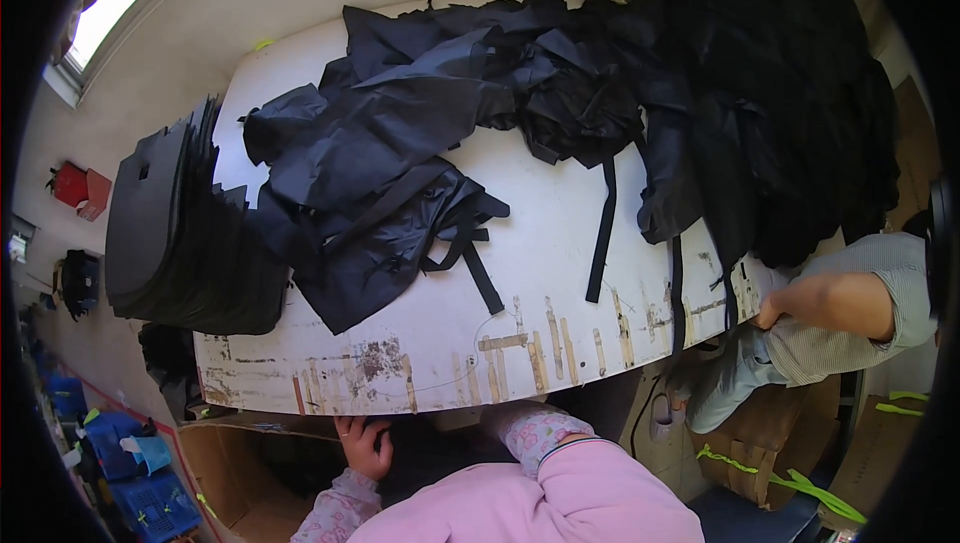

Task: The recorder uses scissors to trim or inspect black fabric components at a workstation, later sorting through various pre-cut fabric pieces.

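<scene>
My left hand (367,446) is just below the table's front edge, beside the rim of a cardboard box (235,478). Its fingers are apart, one wears a ring, and I see nothing held. My right forearm, in a flowered sleeve (545,431), reaches in under the table edge, which hides the hand. Dark material lies in shadow between my arms; I cannot make out its kind. On the white table (545,233) in front of me, crumpled black fabric pieces with straps (390,133) are spread out. A stack of dark flat panels (165,223) with rounded corners stands at the left.
A large heap of black fabric (770,93) covers the table's right end. Another person (850,303) sits at the right, with a hand at the table edge. Cardboard boxes with green ties (770,433) stand at lower right. Blue crates (150,503) are at lower left.
</scene>
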A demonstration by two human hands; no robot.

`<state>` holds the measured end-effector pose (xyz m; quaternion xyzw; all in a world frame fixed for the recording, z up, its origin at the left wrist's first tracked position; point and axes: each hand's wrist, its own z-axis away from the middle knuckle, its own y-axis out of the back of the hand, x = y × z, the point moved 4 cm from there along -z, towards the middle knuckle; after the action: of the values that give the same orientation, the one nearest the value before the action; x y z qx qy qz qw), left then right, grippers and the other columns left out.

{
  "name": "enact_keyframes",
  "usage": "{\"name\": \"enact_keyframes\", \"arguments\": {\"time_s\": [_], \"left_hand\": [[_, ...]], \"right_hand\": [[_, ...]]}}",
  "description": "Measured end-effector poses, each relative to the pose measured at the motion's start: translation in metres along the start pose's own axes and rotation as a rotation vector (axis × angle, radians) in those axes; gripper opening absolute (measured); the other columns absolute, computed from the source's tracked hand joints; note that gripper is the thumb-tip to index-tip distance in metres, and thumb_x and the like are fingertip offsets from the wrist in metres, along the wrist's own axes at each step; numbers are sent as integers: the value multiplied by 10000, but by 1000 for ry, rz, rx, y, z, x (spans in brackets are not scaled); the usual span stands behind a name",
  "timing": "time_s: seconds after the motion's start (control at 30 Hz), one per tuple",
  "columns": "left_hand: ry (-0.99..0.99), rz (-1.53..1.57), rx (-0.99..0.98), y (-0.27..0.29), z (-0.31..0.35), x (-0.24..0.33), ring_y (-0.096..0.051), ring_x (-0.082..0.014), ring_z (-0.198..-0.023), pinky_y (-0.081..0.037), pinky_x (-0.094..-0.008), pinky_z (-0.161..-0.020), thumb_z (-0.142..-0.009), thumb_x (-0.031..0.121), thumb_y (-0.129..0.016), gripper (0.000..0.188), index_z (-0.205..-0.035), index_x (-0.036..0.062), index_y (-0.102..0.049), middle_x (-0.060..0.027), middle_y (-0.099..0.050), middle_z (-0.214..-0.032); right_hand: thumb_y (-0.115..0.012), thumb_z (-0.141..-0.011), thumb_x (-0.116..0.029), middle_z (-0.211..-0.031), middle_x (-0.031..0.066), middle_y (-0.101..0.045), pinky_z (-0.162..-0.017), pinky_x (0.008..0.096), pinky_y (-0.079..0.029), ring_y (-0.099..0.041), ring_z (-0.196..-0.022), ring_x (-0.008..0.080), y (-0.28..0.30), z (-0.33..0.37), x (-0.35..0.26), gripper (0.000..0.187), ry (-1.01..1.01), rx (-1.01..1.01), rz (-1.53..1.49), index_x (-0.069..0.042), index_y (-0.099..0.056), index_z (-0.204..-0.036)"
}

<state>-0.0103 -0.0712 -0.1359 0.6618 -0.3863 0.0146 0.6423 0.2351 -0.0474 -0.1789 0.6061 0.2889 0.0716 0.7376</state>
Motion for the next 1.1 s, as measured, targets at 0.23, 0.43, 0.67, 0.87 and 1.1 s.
{"name": "enact_keyframes", "arguments": {"time_s": [0.23,0.43,0.67,0.87,1.1], "left_hand": [[-24,-8,2,-3,0,5,-433,-404,-1215,-278,-585,-1092,-668,112,-711,227,-891,146,-687,-129,-571,-1182],[1,128,-12,18,-19,28,-550,-365,-1061,-366,-496,-1042,-736,58,-698,164,-896,95,-690,-128,-638,-1023],[-788,1150,-90,212,-105,180,-625,-274,-670,-548,-387,-678,-823,29,-609,26,-810,20,-629,-122,-639,-727],[-1751,1123,108,303,-103,274,-575,-165,-628,-470,-366,-576,-1016,227,-393,232,-1197,213,-537,-23,-583,-888],[-1883,1190,57,307,-89,263,-562,-145,-632,-448,-336,-571,-1015,175,-358,237,-1118,192,-570,-12,-577,-865]], "right_hand": [[-602,-919,-240,-906,166,-723,-771,422,-545,-699,-851,311,18,-15,-18,271,198,-257,-111,3,-714,-965],[-604,-931,-264,-900,163,-725,-767,420,-546,-701,-845,304,-15,62,-32,297,241,-514,-227,10,-711,-967],[-674,-897,-322,-888,123,-730,-759,369,-548,-702,-843,216,74,63,-40,356,189,-684,-881,15,-691,-1012],[-752,-830,-311,-895,104,-619,-695,380,-512,-650,-815,287,263,127,144,370,-843,909,-174,-77,-569,-1052],[-758,-792,-382,-1047,192,-666,-819,471,-530,-668,-941,370,240,171,269,547,-1489,755,-67,-86,-481,-1159]]}}
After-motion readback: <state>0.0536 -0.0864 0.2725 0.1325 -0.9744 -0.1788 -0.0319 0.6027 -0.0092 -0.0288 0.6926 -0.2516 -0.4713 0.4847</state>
